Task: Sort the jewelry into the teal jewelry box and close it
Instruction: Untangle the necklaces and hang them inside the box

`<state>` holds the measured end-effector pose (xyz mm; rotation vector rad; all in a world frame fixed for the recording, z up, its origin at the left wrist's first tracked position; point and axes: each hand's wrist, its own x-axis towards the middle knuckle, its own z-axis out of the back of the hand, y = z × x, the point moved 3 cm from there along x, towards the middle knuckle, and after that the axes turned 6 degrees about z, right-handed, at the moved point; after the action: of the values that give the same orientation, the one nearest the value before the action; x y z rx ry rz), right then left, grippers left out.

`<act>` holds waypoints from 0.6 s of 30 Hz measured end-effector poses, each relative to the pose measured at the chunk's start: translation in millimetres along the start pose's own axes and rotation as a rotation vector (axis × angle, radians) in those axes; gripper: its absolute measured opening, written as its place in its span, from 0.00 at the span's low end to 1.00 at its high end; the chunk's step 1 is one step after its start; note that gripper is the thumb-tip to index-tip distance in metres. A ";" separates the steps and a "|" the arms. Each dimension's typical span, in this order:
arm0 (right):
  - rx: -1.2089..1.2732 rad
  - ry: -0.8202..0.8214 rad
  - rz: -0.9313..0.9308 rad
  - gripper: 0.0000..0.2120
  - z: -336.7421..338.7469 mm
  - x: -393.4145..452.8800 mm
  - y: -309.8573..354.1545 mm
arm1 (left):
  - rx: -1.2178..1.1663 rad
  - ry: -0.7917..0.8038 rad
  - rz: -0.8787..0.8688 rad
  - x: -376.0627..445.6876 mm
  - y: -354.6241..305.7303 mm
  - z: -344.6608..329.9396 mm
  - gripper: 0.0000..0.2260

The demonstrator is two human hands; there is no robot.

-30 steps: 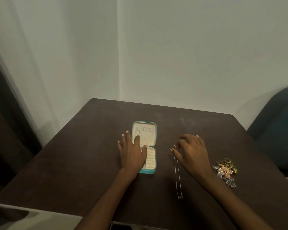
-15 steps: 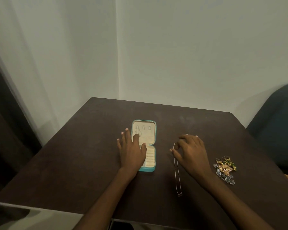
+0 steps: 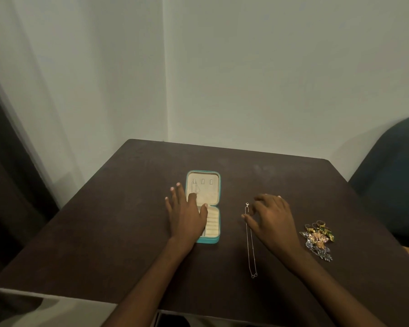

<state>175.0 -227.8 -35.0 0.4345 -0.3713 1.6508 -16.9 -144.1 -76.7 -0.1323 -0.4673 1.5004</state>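
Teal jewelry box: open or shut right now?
Open. The teal jewelry box lies flat on the table, both cream-lined halves facing up, with the left hand resting flat on its left side.

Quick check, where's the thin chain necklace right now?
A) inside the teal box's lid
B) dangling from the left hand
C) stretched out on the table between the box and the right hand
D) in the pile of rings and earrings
C: the thin chain necklace lies stretched out on the table, between the open teal jewelry box and the right hand, apart from the jewelry pile.
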 end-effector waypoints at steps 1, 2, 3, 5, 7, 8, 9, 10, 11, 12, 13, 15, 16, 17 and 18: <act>0.001 0.001 -0.003 0.10 -1.7 -0.6 -0.7 | -0.003 -0.008 0.000 -0.5 -0.1 0.4 0.22; 0.002 0.001 -0.006 0.09 -2.7 -1.0 -1.3 | -0.009 -0.015 0.000 -0.8 0.0 0.7 0.21; 0.011 -0.001 -0.015 0.09 -4.1 -1.6 -2.8 | -0.014 -0.019 -0.003 -1.1 0.0 0.8 0.21; 0.056 0.008 -0.056 0.09 -7.2 -3.4 -8.3 | -0.026 -0.034 -0.013 -2.0 0.3 1.5 0.20; 0.105 0.054 -0.120 0.09 -12.0 -6.1 -16.6 | -0.058 -0.076 -0.036 -3.1 0.7 2.8 0.18; 0.127 0.089 -0.156 0.09 -14.8 -8.1 -20.9 | -0.082 -0.105 -0.051 -4.1 0.5 3.8 0.16; 0.150 0.119 -0.188 0.09 -17.2 -9.6 -24.9 | -0.104 -0.134 -0.065 -4.7 0.5 4.8 0.15; 0.173 0.139 -0.214 0.10 -18.9 -11.1 -28.2 | -0.115 -0.153 -0.077 -5.7 0.4 5.0 0.14; 0.197 0.156 -0.235 0.10 -19.8 -12.6 -30.5 | -0.115 -0.165 -0.087 -6.9 0.4 4.9 0.14; 0.219 0.168 -0.250 0.10 -20.1 -13.2 -31.4 | -0.110 -0.175 -0.095 -7.8 1.1 4.9 0.13; 0.236 0.175 -0.262 0.10 -20.3 -14.3 -32.3 | -0.106 -0.184 -0.102 -8.8 1.5 4.4 0.13; 0.255 0.180 -0.276 0.09 -20.8 -15.4 -32.7 | -0.096 -0.197 -0.112 -10.7 2.2 4.1 0.13; 0.260 0.183 -0.280 0.09 -20.9 -16.0 -32.3 | -0.091 -0.200 -0.118 -11.8 2.0 3.9 0.14; 0.266 0.187 -0.283 0.09 -21.1 -16.3 -31.8 | -0.085 -0.201 -0.124 -13.0 2.2 4.0 0.15; 0.272 0.193 -0.286 0.09 -21.4 -17.1 -31.6 | -0.078 -0.202 -0.134 -14.2 1.9 3.9 0.16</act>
<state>206.7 -228.5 -62.3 0.5010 0.0600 1.4508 -20.1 -158.6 -76.8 -0.0098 -0.6837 1.3707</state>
